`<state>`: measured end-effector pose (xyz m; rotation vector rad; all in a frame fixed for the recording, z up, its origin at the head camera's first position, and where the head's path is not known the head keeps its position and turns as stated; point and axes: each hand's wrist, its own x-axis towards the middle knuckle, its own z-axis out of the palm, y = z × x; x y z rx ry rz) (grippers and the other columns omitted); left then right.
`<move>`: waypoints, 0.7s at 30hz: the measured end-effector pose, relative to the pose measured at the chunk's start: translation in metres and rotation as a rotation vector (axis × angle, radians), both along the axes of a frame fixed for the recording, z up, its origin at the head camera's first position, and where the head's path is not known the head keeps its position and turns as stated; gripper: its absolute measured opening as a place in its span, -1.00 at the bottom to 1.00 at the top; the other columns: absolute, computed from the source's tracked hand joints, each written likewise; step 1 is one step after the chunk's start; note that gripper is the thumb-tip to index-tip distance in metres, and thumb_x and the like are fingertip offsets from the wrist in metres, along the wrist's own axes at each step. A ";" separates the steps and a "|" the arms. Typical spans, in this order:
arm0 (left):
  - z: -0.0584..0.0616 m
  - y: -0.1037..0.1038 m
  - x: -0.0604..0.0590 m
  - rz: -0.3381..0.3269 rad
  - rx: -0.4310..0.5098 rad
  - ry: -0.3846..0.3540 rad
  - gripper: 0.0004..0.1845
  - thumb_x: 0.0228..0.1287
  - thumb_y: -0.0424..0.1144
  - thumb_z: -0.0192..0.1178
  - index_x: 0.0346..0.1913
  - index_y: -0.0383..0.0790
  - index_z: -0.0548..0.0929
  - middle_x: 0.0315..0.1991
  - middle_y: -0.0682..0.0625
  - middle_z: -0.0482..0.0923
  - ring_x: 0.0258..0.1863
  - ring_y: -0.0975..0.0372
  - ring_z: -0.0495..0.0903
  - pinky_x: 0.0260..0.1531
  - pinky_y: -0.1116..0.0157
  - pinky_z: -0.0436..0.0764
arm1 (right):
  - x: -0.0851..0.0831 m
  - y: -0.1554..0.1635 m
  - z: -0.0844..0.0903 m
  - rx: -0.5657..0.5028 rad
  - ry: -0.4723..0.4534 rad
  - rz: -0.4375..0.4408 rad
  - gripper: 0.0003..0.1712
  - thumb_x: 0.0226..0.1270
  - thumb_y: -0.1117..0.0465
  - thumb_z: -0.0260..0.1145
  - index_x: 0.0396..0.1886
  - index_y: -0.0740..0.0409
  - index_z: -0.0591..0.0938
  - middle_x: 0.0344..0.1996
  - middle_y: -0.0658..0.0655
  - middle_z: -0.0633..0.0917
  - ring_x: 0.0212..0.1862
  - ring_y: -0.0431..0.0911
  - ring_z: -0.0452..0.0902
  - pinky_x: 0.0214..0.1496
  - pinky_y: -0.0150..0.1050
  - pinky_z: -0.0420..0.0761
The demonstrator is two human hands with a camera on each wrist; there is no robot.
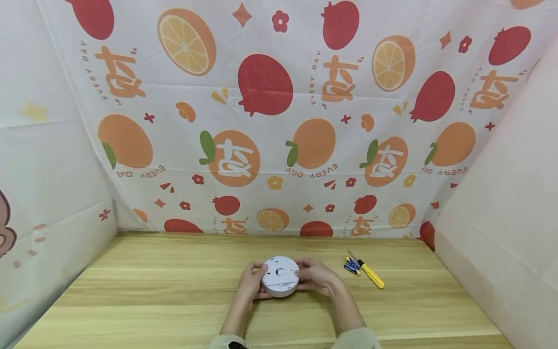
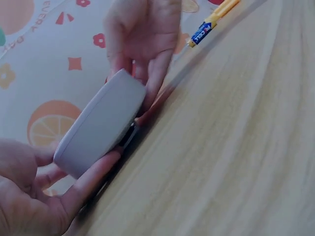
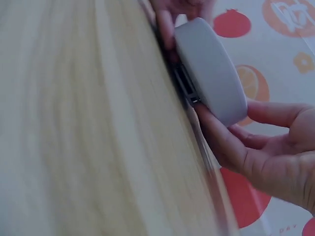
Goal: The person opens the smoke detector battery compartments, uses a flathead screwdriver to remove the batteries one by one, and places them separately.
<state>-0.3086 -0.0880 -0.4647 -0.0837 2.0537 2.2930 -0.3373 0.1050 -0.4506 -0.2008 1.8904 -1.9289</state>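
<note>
Both hands hold a round white device [image 1: 280, 277], a thick disc with small slots, a round mark at its centre and a printed label on the face turned up. My left hand [image 1: 250, 283] grips its left edge, thumb on top and fingers beneath. On the opposite edge, my right hand [image 1: 318, 277] pinches it the same way. From the side, the device's smooth pale wall [image 2: 106, 120] shows tilted close over the wooden table. A dark piece with a shiny frame [image 3: 186, 83] sits under it, between it and the tabletop.
Right of the hands lie several blue-and-yellow batteries [image 1: 351, 266] and a screwdriver [image 1: 372, 277] with a yellow handle. The wooden table [image 1: 174, 281] meets a fruit-print cloth [image 1: 270, 145] at the back, with pale cloth walls on both sides.
</note>
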 end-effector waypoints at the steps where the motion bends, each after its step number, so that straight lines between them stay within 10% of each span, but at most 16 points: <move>1: -0.001 -0.001 0.000 -0.010 0.005 0.000 -0.64 0.39 -0.25 -0.03 0.06 -0.48 0.28 -0.30 -0.23 0.45 -0.68 0.16 0.55 -0.62 0.12 0.64 | 0.001 0.001 0.000 0.004 -0.011 0.006 -0.40 0.25 0.44 0.09 0.24 0.56 0.15 -0.16 0.29 0.48 -0.25 -0.03 0.51 -0.20 -0.11 0.62; 15: 0.006 -0.018 0.000 -0.365 0.146 -0.094 -0.20 0.44 0.12 -0.37 0.03 -0.79 0.21 -0.21 -0.49 0.50 -0.27 -0.18 0.60 -0.24 0.09 0.61 | -0.001 0.015 0.001 -0.170 0.072 -0.003 -0.43 0.29 0.51 0.01 0.29 0.48 0.11 -0.10 0.29 0.54 -0.17 0.02 0.56 -0.05 0.00 0.55; 21: 0.003 -0.014 -0.002 -0.326 0.212 -0.056 -0.32 0.46 0.06 -0.30 0.10 -0.66 0.20 -0.25 -0.30 0.50 -0.29 0.00 0.60 -0.16 0.16 0.59 | -0.001 0.009 -0.001 -0.155 0.114 -0.006 -0.45 0.30 0.50 0.03 0.28 0.44 0.17 -0.09 0.27 0.53 -0.13 0.01 0.54 0.01 -0.02 0.51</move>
